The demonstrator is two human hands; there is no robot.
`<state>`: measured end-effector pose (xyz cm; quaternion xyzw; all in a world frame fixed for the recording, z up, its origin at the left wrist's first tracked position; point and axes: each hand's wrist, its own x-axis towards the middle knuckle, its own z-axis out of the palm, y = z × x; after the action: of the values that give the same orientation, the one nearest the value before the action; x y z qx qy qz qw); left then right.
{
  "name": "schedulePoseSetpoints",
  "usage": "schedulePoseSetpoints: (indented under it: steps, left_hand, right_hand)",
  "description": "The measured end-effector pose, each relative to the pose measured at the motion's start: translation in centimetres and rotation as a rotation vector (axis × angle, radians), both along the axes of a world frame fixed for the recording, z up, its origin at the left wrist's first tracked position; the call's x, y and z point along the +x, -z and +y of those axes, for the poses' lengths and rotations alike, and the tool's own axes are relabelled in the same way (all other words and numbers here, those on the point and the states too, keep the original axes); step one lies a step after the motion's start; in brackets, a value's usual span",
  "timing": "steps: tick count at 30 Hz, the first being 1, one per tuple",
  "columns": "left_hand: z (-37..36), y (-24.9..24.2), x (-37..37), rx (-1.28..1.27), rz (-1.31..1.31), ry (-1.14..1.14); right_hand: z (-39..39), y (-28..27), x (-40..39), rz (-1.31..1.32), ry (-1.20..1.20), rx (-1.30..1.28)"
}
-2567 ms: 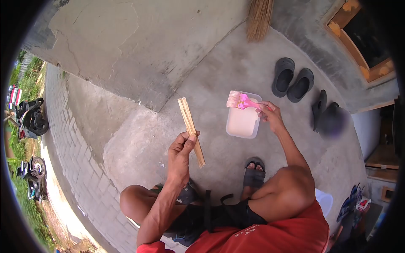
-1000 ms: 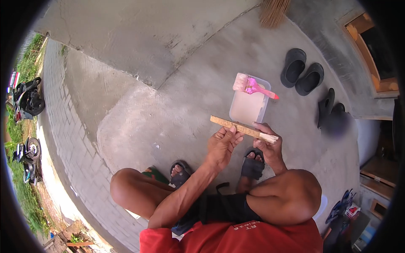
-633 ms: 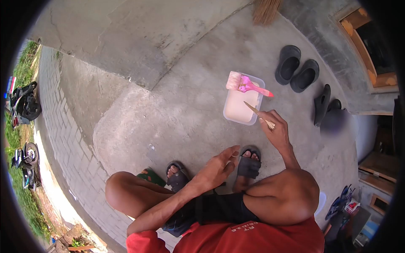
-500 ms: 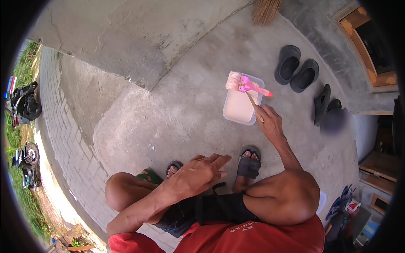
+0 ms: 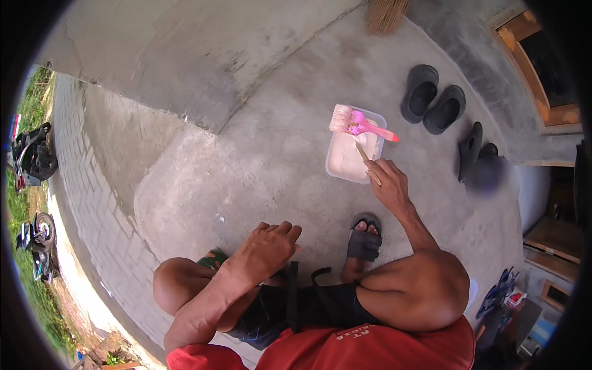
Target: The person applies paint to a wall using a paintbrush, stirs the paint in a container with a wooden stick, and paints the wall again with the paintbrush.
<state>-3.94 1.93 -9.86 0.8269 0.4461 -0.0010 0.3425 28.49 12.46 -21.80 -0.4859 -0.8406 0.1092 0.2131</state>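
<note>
A thin wooden stick (image 5: 362,151) is pinched in my right hand (image 5: 388,182), its far tip dipping into the pale, creamy liquid (image 5: 345,157). That liquid fills a clear rectangular plastic tub (image 5: 330,169) on the concrete floor. Across the tub's far end rests a paintbrush (image 5: 370,127) with a pink handle, its pale bristles coated and pointing left. Above my left knee hovers my left hand (image 5: 264,250), fingers curled in and back turned up; no object shows in it.
Black clogs (image 5: 421,95) and further dark sandals (image 5: 471,151) line the right wall. A straw broom (image 5: 387,15) lies at the far edge. Left of me rises a raised concrete slab (image 5: 154,55); motorbikes (image 5: 37,154) stand beyond the paving.
My left hand has drawn back to the left, and its stretched fingers have curled. The stick's tip has shifted slightly left and toward me within the liquid, leaving streaks there.
</note>
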Motion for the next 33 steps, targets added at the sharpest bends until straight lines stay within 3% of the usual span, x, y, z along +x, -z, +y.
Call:
schedulePoseSetpoints:
  steps: [6,9,11,13,18,22,26,30,33]
  left_hand:
    - [0.0,-0.1,0.5,0.066,0.09,0.007]
    - [-0.1,-0.2,0.6,0.06,0.045,0.002]
    - [0.2,-1.1,0.8,-0.115,0.158,-0.01]
    - [0.1,-0.8,0.9,-0.097,0.122,-0.015]
    - [-0.1,-0.9,1.1,-0.106,0.091,-0.017]
    - [-0.5,-0.7,1.3,-0.085,0.106,-0.017]
    - [-0.3,-0.8,1.4,-0.091,0.072,-0.01]
    - [-0.8,-0.8,1.5,-0.117,0.159,-0.017]
    - [-0.4,-0.7,1.9,-0.115,0.061,0.014]
  right_hand:
    - [-0.1,-0.7,-1.0,0.057,-0.059,-0.11]
    - [1.2,-0.2,0.0,0.018,0.079,-0.016]
    - [-0.7,-0.3,0.0,0.029,0.016,-0.056]
    - [-0.9,-0.9,-0.4,0.035,-0.039,-0.097]
    - [0.8,-0.5,0.2,0.023,0.086,-0.012]
    - [-1.4,-1.1,-1.0,0.043,-0.076,-0.093]
    - [1.0,-0.7,-0.2,0.017,0.089,-0.013]
    - [-1.8,-0.9,-0.8,0.05,-0.056,-0.107]
    - [0.7,-0.8,-0.9,0.054,0.014,-0.04]
